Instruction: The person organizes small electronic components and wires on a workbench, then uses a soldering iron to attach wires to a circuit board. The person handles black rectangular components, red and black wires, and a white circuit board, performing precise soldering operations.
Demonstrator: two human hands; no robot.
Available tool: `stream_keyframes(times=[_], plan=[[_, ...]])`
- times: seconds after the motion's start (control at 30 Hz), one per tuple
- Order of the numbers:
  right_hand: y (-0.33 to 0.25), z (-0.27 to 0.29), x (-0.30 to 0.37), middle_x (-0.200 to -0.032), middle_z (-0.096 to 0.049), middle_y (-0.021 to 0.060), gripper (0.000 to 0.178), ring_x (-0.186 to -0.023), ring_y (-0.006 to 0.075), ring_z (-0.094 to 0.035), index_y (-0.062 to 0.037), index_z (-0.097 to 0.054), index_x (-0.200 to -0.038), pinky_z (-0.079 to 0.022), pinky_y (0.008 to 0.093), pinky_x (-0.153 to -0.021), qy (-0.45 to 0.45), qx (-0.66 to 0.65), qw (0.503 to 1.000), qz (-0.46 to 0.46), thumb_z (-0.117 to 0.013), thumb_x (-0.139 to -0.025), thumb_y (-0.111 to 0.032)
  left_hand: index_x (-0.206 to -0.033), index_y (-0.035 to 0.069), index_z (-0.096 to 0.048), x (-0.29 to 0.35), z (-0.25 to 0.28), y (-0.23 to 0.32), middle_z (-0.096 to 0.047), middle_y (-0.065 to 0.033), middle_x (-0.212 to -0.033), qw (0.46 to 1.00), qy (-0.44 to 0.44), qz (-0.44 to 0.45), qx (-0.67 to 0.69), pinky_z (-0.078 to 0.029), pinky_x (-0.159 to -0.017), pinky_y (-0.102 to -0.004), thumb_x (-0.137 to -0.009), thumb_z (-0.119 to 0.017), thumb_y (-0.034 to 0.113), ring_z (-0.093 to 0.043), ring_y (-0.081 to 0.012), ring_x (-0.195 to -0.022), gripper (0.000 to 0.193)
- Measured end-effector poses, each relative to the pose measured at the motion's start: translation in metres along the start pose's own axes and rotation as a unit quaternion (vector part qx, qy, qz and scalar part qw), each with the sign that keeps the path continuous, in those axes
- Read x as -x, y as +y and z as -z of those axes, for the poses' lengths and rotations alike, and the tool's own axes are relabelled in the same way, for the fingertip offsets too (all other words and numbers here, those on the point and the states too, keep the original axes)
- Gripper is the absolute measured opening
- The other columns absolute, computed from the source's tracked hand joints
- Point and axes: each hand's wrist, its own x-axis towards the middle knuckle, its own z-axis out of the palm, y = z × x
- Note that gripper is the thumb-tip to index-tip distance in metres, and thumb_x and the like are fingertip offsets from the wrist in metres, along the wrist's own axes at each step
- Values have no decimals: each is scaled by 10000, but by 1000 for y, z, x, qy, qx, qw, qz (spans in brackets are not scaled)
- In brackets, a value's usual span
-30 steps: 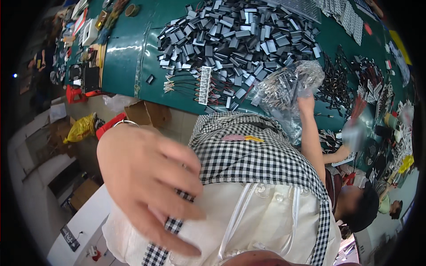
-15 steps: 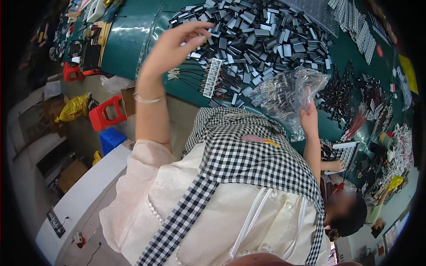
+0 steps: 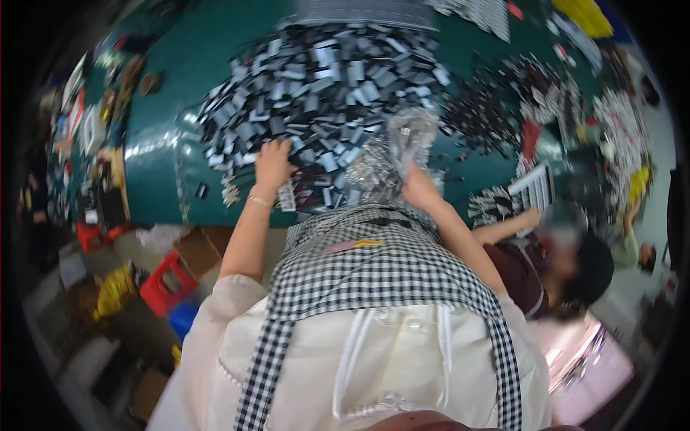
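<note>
My right hand [image 3: 420, 188] is closed on a crumpled clear plastic bag [image 3: 381, 169] at the near edge of a large pile of small dark grey, box-shaped parts [image 3: 323, 79]. Small items show through the plastic, too blurred to name. My left hand [image 3: 273, 165] lies over the pile's near left edge with its fingers spread a little; nothing shows in it. Just below that hand is a white strip [image 3: 287, 195] with dark and red wires beside it. White wire ends [image 3: 229, 190] stick out to its left.
The pile lies on a green tabletop [image 3: 162, 165]. Bundles of dark wired parts [image 3: 481, 118] lie to the right. A co-worker's arm [image 3: 509, 226] reaches in beside a white tray [image 3: 532, 188]. A red stool [image 3: 169, 282] stands at the lower left.
My left hand has come down from above the pile to its near left edge, by the white strip. The right hand still grips the bag. The whole view has turned.
</note>
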Motion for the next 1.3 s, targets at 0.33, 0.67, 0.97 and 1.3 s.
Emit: stream_keyframes(times=[0.33,0.67,0.97,1.3], plan=[[-10,15,24,-1251,-477,273,670,-1139,386,-516,60,-337,-1327,-447,439,-933,49,-13,999,18,-616,-800,-245,-1140,136,-591,2,37,38,-559,-51,-1122,998,-2,-62,-21,-402,-867,-453,-656,-782,207,-484,-278,-1093,525],[86,62,18,-988,-665,158,445,-841,274,-660,-13,-658,-1043,-514,364,-779,324,-317,880,-140,-642,-827,-402,-1073,52,-609,13,63,105,-617,-137,-1027,963,-84,-237,95,-443,-820,-430,-717,-737,191,-558,-339,-976,404],[166,116,-53,-1178,-536,192,630,-1111,366,-491,-11,-538,-1215,-429,433,-925,471,-111,849,-212,-752,-720,-337,-1156,49,-574,14,70,135,-613,-141,-1055,938,-227,-252,73,-454,-847,-431,-760,-711,233,-578,-337,-987,458],[172,161,-83,-1221,-534,129,928,-1150,323,-464,-32,-481,-1287,-446,406,-945,345,10,905,-247,-848,-556,-470,-1158,40,-575,8,84,145,-615,-148,-1041,951,-218,-200,89,-464,-837,-433,-764,-709,236,-585,-341,-972,460]])
